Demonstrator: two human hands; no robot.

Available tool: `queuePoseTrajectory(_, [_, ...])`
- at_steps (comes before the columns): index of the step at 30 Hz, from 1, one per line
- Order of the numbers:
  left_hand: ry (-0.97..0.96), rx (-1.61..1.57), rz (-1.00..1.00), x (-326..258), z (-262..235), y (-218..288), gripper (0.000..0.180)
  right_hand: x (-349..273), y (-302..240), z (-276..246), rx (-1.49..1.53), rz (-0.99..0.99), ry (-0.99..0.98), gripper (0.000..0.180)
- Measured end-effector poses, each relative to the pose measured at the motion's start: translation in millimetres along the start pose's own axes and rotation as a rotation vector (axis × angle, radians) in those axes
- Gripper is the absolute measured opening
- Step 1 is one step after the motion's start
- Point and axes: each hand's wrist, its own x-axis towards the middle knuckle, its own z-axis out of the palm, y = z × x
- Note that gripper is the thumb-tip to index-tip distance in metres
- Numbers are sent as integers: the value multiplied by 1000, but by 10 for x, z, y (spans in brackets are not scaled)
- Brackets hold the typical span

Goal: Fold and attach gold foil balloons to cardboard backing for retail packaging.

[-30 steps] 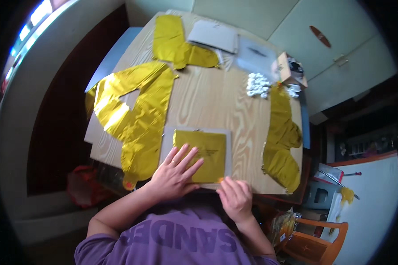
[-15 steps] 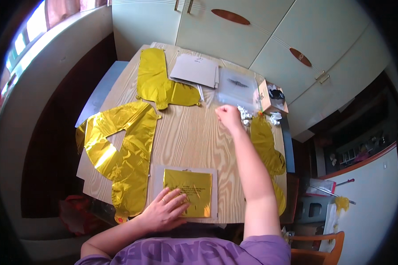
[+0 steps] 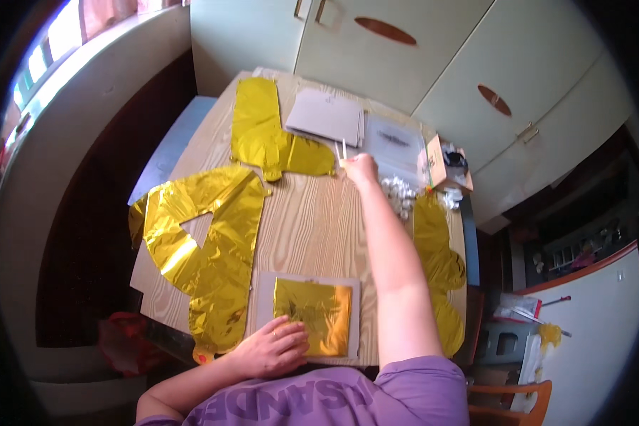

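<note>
My left hand (image 3: 273,346) lies with its fingers stretched out on the lower left of a folded gold foil balloon (image 3: 319,305). That flat square rests on a grey card (image 3: 266,302) at the table's near edge. My right arm reaches across the table, and my right hand (image 3: 360,168) is closed on a thin white straw (image 3: 344,148) that sticks up from its fingers. Beside it are a flat gold foil balloon in an L shape (image 3: 252,117) and a stack of grey cards (image 3: 325,115).
A large gold foil balloon (image 3: 224,284) with a hole spreads over the left side. Another gold balloon (image 3: 433,248) lies along the right edge. Small white pieces (image 3: 399,195), a clear plastic bag (image 3: 397,145) and a cardboard box (image 3: 440,162) are at the back right.
My right hand has moved left from near the white pieces and now has the white straw in it. My left hand stays on the folded balloon, and the view has shifted slightly.
</note>
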Motion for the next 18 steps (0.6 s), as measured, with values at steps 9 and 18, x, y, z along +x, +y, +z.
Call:
queuePoseTrajectory(9, [16,-15,77,-179,89,11,21,-3628,181,-1831,231,-398,-474,13])
queuePoseTrajectory(18, [101,-21,45,-178,149,42,22,-4813,99,-1492,-117,-496,-120,21])
